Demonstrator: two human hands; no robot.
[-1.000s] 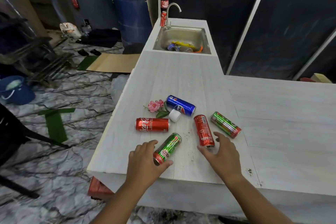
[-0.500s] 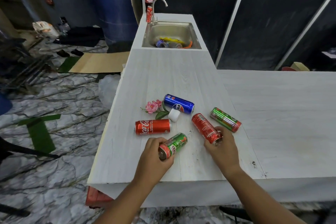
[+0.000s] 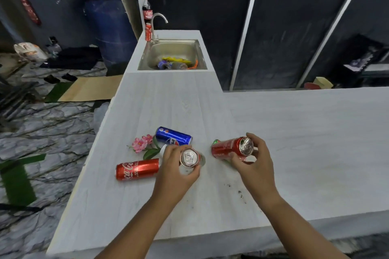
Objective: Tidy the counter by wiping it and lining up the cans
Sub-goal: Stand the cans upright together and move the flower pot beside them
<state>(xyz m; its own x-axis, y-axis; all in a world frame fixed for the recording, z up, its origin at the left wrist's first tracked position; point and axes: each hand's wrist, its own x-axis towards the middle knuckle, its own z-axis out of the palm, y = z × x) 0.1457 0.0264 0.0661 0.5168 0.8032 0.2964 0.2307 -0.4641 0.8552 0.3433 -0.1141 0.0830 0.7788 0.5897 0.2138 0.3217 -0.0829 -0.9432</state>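
We held one can (image 3: 190,157) closed in our left hand (image 3: 176,171), its top facing up, while the red can (image 3: 229,147), gripped by our right hand (image 3: 253,161), lay tilted toward frame left, centre of frame.

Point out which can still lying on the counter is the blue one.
The blue Pepsi can, lying on its side behind the left hand, next to the pink flower. The other loose can lying flat is a red Coca-Cola can, nearer the counter's left edge.
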